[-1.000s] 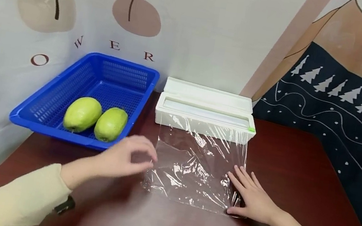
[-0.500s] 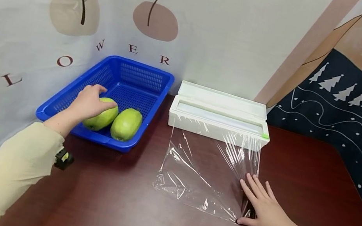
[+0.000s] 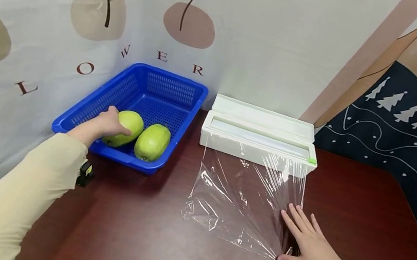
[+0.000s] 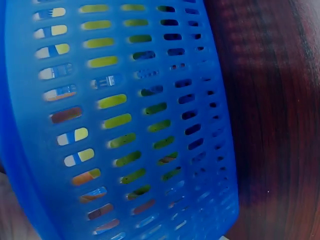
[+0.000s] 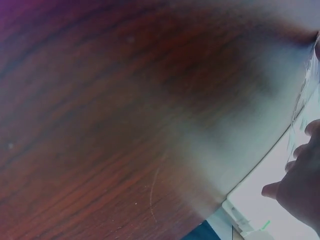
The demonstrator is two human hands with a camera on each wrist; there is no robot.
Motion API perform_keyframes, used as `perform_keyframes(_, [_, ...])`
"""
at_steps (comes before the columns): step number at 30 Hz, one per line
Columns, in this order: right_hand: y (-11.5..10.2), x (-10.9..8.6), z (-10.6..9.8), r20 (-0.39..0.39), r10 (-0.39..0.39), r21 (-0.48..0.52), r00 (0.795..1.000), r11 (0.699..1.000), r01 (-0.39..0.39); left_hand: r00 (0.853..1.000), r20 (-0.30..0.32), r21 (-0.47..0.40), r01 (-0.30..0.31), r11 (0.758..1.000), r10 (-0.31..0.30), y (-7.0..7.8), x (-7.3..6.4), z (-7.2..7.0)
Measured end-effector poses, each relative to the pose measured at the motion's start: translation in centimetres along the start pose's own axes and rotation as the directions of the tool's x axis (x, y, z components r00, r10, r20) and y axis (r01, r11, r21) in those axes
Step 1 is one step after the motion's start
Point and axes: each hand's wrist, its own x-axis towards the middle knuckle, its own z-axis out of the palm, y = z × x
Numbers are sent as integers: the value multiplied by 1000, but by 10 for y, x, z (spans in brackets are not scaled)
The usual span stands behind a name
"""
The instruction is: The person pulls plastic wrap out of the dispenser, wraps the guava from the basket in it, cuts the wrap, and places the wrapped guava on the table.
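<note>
Inside the blue basket point(image 3: 177, 78), my left hand point(image 3: 102, 123) grips the left of two green oval fruits point(image 3: 133, 123), thumb across its near side; the other fingers are mostly hidden. The second green fruit point(image 3: 152, 141) lies right beside it. In the left wrist view the slotted basket wall point(image 4: 30, 115) fills much of the frame, with green showing through. My right hand point(image 3: 312, 249) lies with fingers spread on the near right corner of a clear sheet of plastic wrap point(image 3: 238, 198). That sheet runs from a white dispenser box point(image 3: 205, 137), whose lid point(image 3: 264, 115) stands raised.
Everything stands on a dark red wooden table point(image 3: 148, 225). A light green slider point(image 3: 312, 161) sits at the box's right end. Behind, a white printed cloth point(image 3: 271, 44) hangs, and a dark tree-patterned cloth point(image 3: 391, 140) borders the table's right side.
My left hand has left the wrap's left edge, moved over the basket and come down onto the left fruit. My right hand stays on the wrap's corner; the view has shifted left.
</note>
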Motion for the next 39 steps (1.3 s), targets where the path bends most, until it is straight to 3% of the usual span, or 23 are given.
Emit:
perform_keyframes(8, [-1, 1, 1, -12, -2, -10, 1000, 1000, 2, 1000, -18, -66, -12, 998, 11, -4, 6, 0])
perform_keyframes(16, [-3, 1, 2, 4, 16, -9, 1000, 1000, -16, 989, -114, -157, -111, 981, 94, -15, 12, -3])
perform_keyframes(21, [-3, 1, 1, 20, 34, 11, 999, 999, -34, 971, -186, -191, -185, 964, 149, -16, 12, -10])
perform_keyframes(28, [-2, 0, 0, 12, 23, 10, 1000, 1000, -23, 934, -285, -230, -285, 930, 215, -2, 8, -21])
perform_keyframes(39, [-2, 2, 0, 46, 66, 34, 997, 997, -68, 912, -304, -307, -369, 878, 277, 31, -9, -28])
